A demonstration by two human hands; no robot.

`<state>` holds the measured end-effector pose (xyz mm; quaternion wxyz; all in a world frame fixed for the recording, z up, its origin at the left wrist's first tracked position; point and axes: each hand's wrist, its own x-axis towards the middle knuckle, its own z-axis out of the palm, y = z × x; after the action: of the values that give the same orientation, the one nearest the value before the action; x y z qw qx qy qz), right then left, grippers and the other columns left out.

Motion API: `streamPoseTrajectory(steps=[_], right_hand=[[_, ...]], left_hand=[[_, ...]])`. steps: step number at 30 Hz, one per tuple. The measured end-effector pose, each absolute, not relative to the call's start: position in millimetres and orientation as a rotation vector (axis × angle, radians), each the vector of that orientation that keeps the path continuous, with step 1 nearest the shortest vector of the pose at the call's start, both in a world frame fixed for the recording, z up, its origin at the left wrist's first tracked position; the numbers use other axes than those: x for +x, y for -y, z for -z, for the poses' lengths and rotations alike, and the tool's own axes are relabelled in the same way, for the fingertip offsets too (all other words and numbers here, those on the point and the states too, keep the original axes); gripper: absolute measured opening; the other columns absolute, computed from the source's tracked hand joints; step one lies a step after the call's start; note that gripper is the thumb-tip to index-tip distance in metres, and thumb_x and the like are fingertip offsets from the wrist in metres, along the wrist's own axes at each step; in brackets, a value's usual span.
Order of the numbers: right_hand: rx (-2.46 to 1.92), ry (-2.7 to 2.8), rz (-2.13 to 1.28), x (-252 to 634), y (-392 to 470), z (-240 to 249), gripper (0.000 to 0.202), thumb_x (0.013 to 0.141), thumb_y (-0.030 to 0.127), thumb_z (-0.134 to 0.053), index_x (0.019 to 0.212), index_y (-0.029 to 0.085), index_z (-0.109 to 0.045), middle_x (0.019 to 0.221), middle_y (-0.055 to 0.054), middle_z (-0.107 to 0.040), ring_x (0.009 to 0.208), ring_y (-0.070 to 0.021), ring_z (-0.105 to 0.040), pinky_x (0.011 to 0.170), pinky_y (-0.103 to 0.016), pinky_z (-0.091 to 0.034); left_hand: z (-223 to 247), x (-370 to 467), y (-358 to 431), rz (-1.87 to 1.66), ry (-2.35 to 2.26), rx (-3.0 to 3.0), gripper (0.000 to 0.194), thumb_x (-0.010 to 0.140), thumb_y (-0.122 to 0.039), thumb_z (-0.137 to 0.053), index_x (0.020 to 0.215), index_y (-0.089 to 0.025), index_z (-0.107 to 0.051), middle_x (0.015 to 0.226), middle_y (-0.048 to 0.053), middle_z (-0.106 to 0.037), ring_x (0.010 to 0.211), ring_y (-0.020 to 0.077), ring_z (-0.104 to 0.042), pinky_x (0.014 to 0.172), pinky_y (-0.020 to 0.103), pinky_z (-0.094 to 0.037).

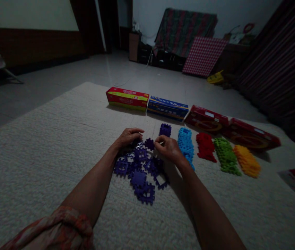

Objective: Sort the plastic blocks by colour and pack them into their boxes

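From where I stand, the pile (139, 177) of purple pieces sits on the pale mat (59, 146), right between the person's forearms, probably so both hands can reach it easily. The right hand (170, 148) has its thumb and fingers pinched narrow at the edge of one small toothed piece (149, 144), at the pile's far edge; a light fingertip hold like that seems to suit something so thin. The left hand (130, 136) curls low over the pile's far left edge, perhaps steadying it; I can't tell whether it grips anything, though something glossy shows beneath.

Just beyond the pile stands a purple stack (165, 129). Right of the pile come blue (185, 142), red (206, 147), green (226, 156) and orange (247, 161) rows, apparently kept apart by colour. Past the pile, boxes (167, 108) line up end to end, maybe as a border.
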<state>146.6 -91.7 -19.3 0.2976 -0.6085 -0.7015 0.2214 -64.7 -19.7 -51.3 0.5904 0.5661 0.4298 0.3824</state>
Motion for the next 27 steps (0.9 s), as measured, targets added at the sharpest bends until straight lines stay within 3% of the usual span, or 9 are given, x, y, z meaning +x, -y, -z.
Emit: streamPoseTrajectory(steps=[4,8,14,21,27], right_hand=[[-1.609,2.039,-0.211,150,93,15,0.004,0.083,0.017,-0.061,0.085,0.018,-0.064,0.087,-0.006,-0.067,0.078,-0.0184,-0.062,0.073,-0.029,-0.045],[-1.591,2.3,-0.224,149,98,18,0.008,0.084,0.017,-0.062,0.091,0.02,-0.064,0.096,-0.006,-0.064,0.084,-0.0188,-0.06,0.074,-0.029,-0.045],[-1.574,2.384,-0.162,148,97,26,0.02,0.082,0.023,-0.066,0.102,0.02,-0.064,0.119,-0.011,-0.062,0.106,-0.0248,-0.056,0.089,-0.035,-0.044],[-1.631,2.354,-0.197,145,94,35,0.015,0.082,0.021,-0.062,0.097,0.019,-0.065,0.103,-0.008,-0.067,0.096,-0.0236,-0.056,0.086,-0.034,-0.042],[-1.59,2.126,0.099,154,90,35,0.047,0.082,0.024,-0.063,0.128,0.014,-0.058,0.126,-0.015,-0.064,0.114,-0.0304,-0.053,0.098,-0.041,-0.039]], left_hand=[[54,-64,19,-0.903,-1.009,1.282,0.035,0.063,-0.029,-0.074,0.096,-0.017,-0.076,0.08,0.005,-0.074,0.073,0.0172,-0.065,0.078,0.034,-0.05],[54,-64,19,-0.908,-1.008,1.279,0.034,0.064,-0.03,-0.075,0.096,-0.017,-0.076,0.081,0.005,-0.074,0.074,0.0174,-0.065,0.078,0.034,-0.05],[51,-63,20,-0.91,-1.019,1.264,0.034,0.063,-0.029,-0.074,0.095,-0.018,-0.076,0.082,0.005,-0.074,0.075,0.0177,-0.065,0.08,0.035,-0.05],[52,-63,19,-0.916,-1.021,1.296,0.034,0.064,-0.03,-0.074,0.096,-0.018,-0.076,0.079,0.006,-0.073,0.075,0.0184,-0.066,0.079,0.035,-0.05],[55,-63,19,-0.915,-1.036,1.298,0.035,0.064,-0.031,-0.073,0.097,-0.018,-0.076,0.08,0.006,-0.074,0.074,0.0185,-0.066,0.075,0.034,-0.051]])
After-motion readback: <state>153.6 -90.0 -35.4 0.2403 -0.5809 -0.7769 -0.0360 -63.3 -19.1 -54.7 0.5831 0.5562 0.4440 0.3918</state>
